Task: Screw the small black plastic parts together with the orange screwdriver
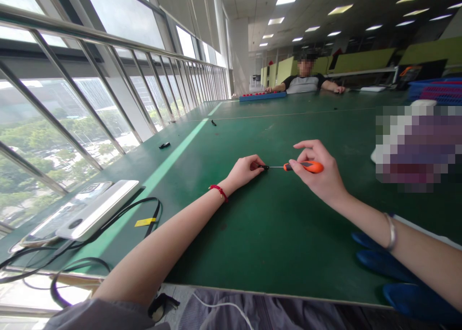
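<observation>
On the green surface [224, 253], my right hand [315, 168] loosely pinches the orange screwdriver [313, 166], fingers partly curled, its tip meeting the small black part [265, 167] that my left hand [247, 169], nearly closed, grips just beside it.

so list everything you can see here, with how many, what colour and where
table: one, green, under the hands
stripe: one, pale green, table's left
screwdriver: one, orange and black, right hand
small part: one, black, left fingertips
loose bits: two, black, upper left tabletop
slab device: one, white, left edge
cables: several, black, left
tag: one, yellow, on a cable
tray: one, blue with red, far edge
basket: one, blue, far right
pixelated item: one, mixed colours, right
railing: one, silver, left
person: one, grey and black top, far side
left hand: one, red bracelet, centre
right hand: one, bare, right of centre
</observation>
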Demonstrator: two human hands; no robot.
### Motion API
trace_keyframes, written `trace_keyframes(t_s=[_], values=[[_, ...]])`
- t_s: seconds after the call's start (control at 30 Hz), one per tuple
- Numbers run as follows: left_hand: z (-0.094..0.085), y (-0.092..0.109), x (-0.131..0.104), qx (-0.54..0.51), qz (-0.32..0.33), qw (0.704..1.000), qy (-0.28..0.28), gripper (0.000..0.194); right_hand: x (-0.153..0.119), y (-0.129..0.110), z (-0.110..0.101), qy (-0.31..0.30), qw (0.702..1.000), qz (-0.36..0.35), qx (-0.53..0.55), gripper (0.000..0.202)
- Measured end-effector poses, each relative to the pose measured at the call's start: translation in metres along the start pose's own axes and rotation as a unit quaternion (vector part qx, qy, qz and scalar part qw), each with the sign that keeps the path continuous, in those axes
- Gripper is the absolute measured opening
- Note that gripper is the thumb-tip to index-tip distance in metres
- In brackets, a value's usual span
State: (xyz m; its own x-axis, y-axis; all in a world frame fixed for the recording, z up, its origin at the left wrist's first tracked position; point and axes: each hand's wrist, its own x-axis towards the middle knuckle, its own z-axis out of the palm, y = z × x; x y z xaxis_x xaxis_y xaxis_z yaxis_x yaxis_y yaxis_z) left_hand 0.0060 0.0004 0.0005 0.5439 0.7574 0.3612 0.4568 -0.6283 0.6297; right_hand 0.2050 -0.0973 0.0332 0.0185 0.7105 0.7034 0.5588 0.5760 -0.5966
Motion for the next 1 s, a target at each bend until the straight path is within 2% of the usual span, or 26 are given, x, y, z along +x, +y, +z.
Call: trace_keyframes(t_s=[0.1,0.2,0.3,0.37,0.53,0.63,0.73,0.8,0.83,0.93,1.0], values=[[0.0003,-0.0009,0.0003,0.002,0.003,1.000,0.001,0.015,0.0002,-0.0013,-0.0016,-0.019,1.000,0.014,-0.020,0.011],[0.0004,-0.0009,0.0004,0.005,0.001,1.000,0.000,0.015,-0.0002,-0.0023,-0.0010,0.005,0.999,-0.006,-0.033,0.009],[0.0003,-0.0003,0.0003,0.005,-0.005,1.000,-0.001,0.014,-0.0005,-0.0022,0.0006,0.031,0.999,-0.024,-0.024,0.023],[0.0003,-0.0001,0.0003,0.004,-0.006,1.000,-0.001,0.014,-0.0007,-0.0021,0.0009,0.026,0.999,-0.020,-0.011,0.031],[0.0005,-0.0005,0.0005,0.004,-0.002,1.000,0.001,0.014,-0.0019,-0.0038,-0.0001,-0.029,0.999,0.033,-0.020,0.012],[0.0004,0.0003,0.0003,0.005,-0.003,1.000,0.002,0.014,-0.0021,-0.0040,0.0004,-0.007,1.000,0.016,-0.009,0.012],[-0.0001,0.0016,-0.0001,0.007,-0.006,1.000,0.003,0.014,-0.0015,-0.0025,0.0014,0.029,0.999,-0.009,0.009,0.039],[-0.0004,0.0022,-0.0003,0.007,-0.007,1.000,0.001,0.014,-0.0010,-0.0015,0.0012,0.023,1.000,-0.001,0.014,0.052],[-0.0005,0.0022,-0.0003,0.006,-0.007,1.000,0.000,0.014,-0.0010,-0.0014,0.0009,0.009,1.000,0.011,0.011,0.050],[-0.0003,0.0016,-0.0003,0.004,-0.004,1.000,0.002,0.014,-0.0013,-0.0023,-0.0004,-0.038,0.998,0.047,-0.001,0.022],[-0.0001,0.0011,-0.0001,0.005,-0.003,1.000,0.004,0.014,-0.0017,-0.0036,-0.0006,-0.044,0.998,0.050,-0.006,0.013]])
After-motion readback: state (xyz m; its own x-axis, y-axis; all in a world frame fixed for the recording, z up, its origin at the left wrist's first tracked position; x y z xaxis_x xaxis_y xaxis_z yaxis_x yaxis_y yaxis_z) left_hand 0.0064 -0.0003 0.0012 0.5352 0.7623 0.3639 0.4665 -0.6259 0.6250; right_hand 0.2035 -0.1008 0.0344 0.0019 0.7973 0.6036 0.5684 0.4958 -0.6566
